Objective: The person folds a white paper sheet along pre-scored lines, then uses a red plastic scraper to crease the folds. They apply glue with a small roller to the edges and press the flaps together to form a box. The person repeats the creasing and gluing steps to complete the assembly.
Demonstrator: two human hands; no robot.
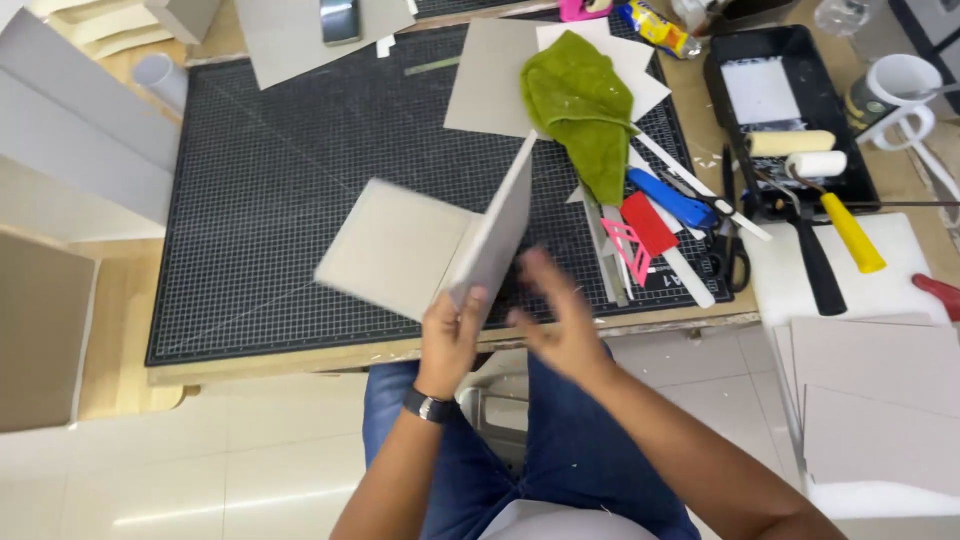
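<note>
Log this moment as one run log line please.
left hand: grips folded grey board | right hand: open, beside board, blurred | surface: black cutting mat | nearby: green cloth

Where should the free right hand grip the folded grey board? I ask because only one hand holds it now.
On the raised flap's open right edge, coming from the right: it stands tilted, unobstructed, while the left hand pinches the near corner by the fold. The right hand hovers beside it.

Black wristwatch [430,405] on left wrist; blue jeans [570,460]; bare forearms.

Wooden table [120,300] carries a black cutting mat [280,170].
</note>
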